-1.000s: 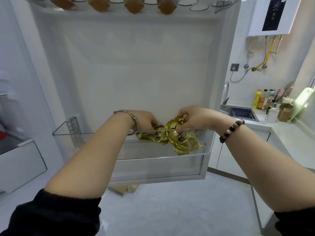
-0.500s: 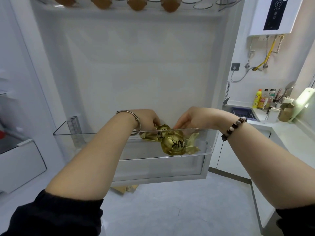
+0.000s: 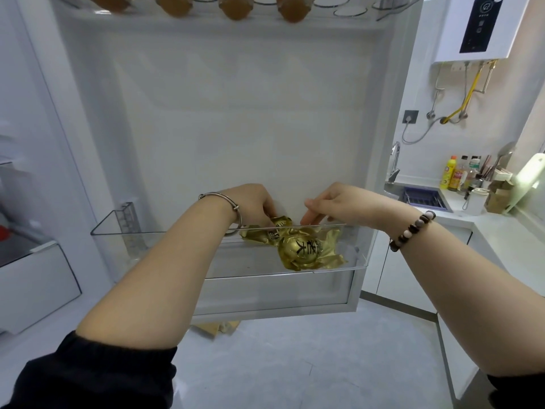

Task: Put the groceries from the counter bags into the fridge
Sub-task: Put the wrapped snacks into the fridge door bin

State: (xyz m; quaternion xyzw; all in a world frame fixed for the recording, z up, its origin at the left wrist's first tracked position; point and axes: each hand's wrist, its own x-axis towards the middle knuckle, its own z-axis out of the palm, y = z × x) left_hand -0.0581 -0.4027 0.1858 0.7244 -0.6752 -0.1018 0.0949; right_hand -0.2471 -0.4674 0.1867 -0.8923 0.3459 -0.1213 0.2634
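L hand point(image 3: 254, 203) is touching gold packets point(image 3: 300, 250), grip unclear; R hand point(image 3: 333, 202) is hovering slack. Withdrawing carelessly is risking dragging one off shelf point(image 3: 352, 259).

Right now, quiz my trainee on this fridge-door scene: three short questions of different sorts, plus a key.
1. True or false: the gold foil packets lie inside the clear door bin.
2. Multiple choice: the beaded bracelet is on which wrist? A) left B) right
3. Fill in the blank: ____ brown eggs show in the door's top rack.

Key: 1 true; 2 B; 3 four.
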